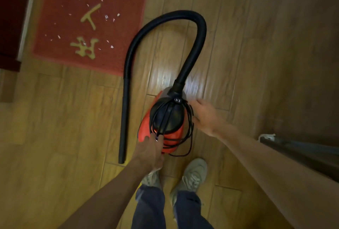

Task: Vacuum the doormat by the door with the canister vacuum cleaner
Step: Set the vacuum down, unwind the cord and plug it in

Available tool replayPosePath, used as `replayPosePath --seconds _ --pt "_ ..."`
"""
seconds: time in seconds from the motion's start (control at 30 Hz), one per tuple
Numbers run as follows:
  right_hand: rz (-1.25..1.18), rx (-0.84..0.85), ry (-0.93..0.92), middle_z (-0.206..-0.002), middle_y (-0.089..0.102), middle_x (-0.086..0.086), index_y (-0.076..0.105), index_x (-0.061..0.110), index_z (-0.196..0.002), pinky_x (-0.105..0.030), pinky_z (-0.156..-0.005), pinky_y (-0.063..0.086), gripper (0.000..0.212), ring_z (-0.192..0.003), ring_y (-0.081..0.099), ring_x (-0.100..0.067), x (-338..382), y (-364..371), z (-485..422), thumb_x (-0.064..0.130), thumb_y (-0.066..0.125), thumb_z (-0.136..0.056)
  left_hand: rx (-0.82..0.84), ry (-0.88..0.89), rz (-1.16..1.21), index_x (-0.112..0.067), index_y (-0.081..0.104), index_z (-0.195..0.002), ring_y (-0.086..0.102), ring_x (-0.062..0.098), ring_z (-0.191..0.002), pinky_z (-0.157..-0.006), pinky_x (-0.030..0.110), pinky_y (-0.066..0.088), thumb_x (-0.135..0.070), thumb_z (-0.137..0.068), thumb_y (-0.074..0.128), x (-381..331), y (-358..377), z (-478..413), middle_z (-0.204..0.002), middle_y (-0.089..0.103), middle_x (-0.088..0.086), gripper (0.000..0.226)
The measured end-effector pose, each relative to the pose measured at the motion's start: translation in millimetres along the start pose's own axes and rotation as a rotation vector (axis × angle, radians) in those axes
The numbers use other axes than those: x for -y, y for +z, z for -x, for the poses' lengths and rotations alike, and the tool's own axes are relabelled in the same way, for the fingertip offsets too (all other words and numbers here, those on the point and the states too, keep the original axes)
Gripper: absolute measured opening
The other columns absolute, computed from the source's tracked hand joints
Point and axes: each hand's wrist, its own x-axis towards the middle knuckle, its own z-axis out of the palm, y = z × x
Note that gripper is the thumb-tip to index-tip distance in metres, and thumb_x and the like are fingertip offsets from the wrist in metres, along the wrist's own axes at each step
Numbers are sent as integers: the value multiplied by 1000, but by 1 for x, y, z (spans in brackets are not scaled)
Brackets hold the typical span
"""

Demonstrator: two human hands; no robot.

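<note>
While the wood floor [64, 118] fills most of the view, the red doormat [95, 23] lies at upper left beside a dark door [11, 18] that the edge cuts off, with white scraps [107, 17] scattered over it. Just off the doormat's near corner stands the red and black vacuum [166, 118], its black hose [165, 21] looping out and back to end on the floor. A black cord [189, 128] is wound around the vacuum. The left hand [149, 150] has its fingers pressed together, pinching the cord's plug end [157, 138] at the vacuum's near edge. The right hand [206, 117] rests against the cord with fingers loosely spread; their tips are blurred.
</note>
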Motion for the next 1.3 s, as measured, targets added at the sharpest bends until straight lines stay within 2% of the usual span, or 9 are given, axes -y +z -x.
replayPosePath --seconds 0.13,0.27,0.53,0.63,0.73,0.87,1.0,1.2,1.3 --pt "40 -105 -98 -107 60 -8 59 11 -116 -37 -86 49 29 -99 55 -25 -5 16 -30 18 55 -87 10 5 -11 -12 31 -142 49 30 -119 -91 41 49 -35 -92 52 9 9 -18 -134 44 13 58" --pt "65 -86 -117 -112 60 -11 57 9 -118 -39 -91 49 40 -104 56 -29 -8 35 -55 2 69 -79 6 17 -18 -12 35 -137 50 30 -116 -86 41 49 -33 -91 54 15 14 -26 -131 45 12 54" --pt "74 -126 -69 -117 59 -12 60 4 -123 -35 -96 44 37 -112 54 -28 -3 47 -74 6 65 -86 5 46 -25 -11 29 -144 49 30 -118 -86 40 49 -35 -94 51 20 26 -28 -136 42 14 60" --pt "74 -162 -90 -111 59 -14 63 1 -119 -34 -88 47 33 -102 56 -27 -6 47 -68 7 65 -87 -4 50 -28 -10 29 -144 49 30 -119 -87 40 50 -35 -94 50 21 25 -26 -138 41 14 60" --pt "68 -179 -171 -104 56 -12 65 2 -114 -25 -75 44 33 -86 47 -14 -7 39 -55 6 71 -82 -6 59 -42 -10 28 -145 48 30 -120 -88 41 49 -35 -95 50 23 21 -21 -140 40 15 61" --pt "51 -70 -190 -101 44 -1 65 8 -102 -28 -68 47 20 -78 48 -14 -4 10 -39 7 68 -83 -14 64 -62 -10 26 -148 47 31 -124 -92 41 49 -34 -94 51 23 11 -11 -142 38 15 64" --pt "-1 58 -159 -100 48 -2 60 14 -86 -32 -75 53 15 -83 55 -18 2 -27 -22 5 70 -80 -35 75 -58 -11 27 -146 47 31 -124 -93 41 49 -34 -94 52 19 -2 2 -143 38 15 62" --pt "-16 202 -35 -100 57 7 61 20 -99 -19 -75 47 21 -90 58 -7 19 -74 8 7 68 -85 -80 95 -29 -13 36 -137 49 29 -119 -93 40 51 -31 -93 53 8 -20 19 -134 44 11 50" --pt "-149 212 33 -99 59 10 62 24 -103 -21 -74 52 23 -87 60 -5 35 -96 26 18 74 -84 -129 100 9 -13 38 -134 50 28 -117 -92 40 51 -31 -93 54 1 -32 26 -134 44 11 47"
